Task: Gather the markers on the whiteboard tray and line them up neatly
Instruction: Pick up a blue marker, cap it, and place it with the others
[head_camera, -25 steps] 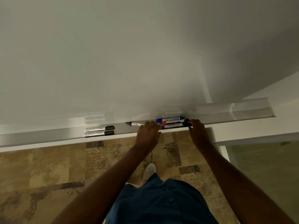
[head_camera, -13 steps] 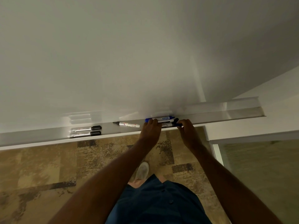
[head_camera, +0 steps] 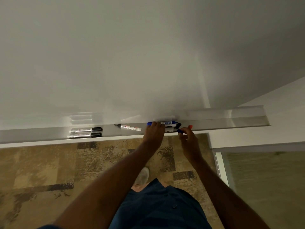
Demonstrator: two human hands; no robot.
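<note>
both hands work the marker cluster on the whiteboard tray (head_camera: 214,120).

left hand (head_camera: 154,132) lies fingers-down on the blue marker (head_camera: 166,123) and the ones beside it; right hand (head_camera: 186,134) is pinched on a small blue piece, with an orange tip showing above its fingers. gathering is the step in hand: an uncapped marker (head_camera: 130,127) lies just left, and two black-capped markers (head_camera: 85,132) sit well apart farther left. next, those likely need sliding over.
</note>
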